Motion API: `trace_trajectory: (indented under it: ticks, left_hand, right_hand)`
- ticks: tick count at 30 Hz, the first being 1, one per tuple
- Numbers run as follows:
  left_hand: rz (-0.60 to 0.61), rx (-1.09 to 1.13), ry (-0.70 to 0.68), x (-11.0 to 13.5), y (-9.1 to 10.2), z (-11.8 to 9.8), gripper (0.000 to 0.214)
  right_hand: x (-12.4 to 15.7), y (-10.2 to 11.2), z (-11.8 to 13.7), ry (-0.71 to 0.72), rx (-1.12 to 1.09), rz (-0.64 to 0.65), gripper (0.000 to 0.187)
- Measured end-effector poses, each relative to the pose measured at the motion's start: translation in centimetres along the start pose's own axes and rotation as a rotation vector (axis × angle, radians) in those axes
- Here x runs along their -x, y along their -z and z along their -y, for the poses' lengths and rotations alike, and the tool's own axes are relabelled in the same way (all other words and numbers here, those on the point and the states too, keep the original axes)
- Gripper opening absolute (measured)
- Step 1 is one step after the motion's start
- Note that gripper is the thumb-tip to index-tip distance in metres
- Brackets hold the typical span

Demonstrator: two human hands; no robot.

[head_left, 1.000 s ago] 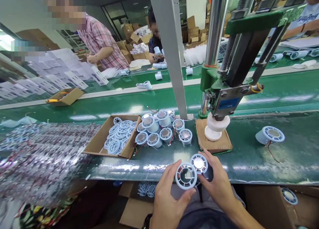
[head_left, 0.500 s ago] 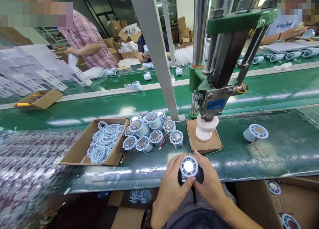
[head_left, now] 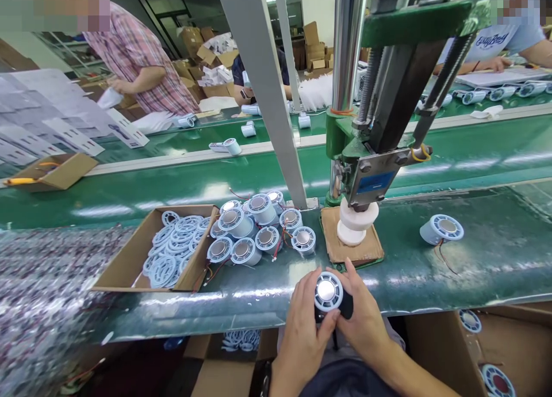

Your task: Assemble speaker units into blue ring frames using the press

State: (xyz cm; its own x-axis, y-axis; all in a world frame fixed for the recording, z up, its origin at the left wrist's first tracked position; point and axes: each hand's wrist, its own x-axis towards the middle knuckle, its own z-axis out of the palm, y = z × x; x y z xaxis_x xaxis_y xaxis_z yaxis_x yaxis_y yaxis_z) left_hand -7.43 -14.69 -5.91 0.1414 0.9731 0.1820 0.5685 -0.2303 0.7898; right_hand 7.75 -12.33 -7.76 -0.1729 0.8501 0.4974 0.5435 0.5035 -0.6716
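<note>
Just in front of the bench edge, a light-blue round housing with a slotted rim and a bright silver disc faces up between my two hands. My left hand wraps its left side, thumb at the lower rim. Closed round the right side is my right hand, its thumb also near the lower rim. Something black shows beneath the housing, partly hidden by my fingers. Beyond my hands stands a green press, its white round pusher down over a cardboard-covered base.
Several similar housings with thin wires are piled left of the press; one single housing stands to its right. A cardboard box holds light-blue rings. A grey post rises behind. Co-workers stand across the green belt.
The view has shifted slightly, so the pile and ring box appear a little further left. Both hands keep the housing in nearly the same place, with a small change in finger position.
</note>
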Motion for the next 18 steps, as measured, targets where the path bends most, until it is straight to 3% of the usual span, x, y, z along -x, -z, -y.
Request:
trace_trajectory:
  ticks: [6,12,18]
  left_hand:
    - [-0.068,-0.135,-0.017,0.5,-1.1,0.2,0.051]
    - [-0.039,-0.053,0.059,0.3,-1.7,0.3,0.05]
    - [0.01,-0.016,0.075,0.1,-0.9,0.3,0.053]
  right_hand:
    - [-0.3,0.9,0.3,0.017,0.005,0.127,0.078]
    - [-0.9,2.1,-0.4,0.063,0.074,0.28,0.076]
    - [-0.6,2.0,-0.9,0.063,0.145,0.266,0.079]
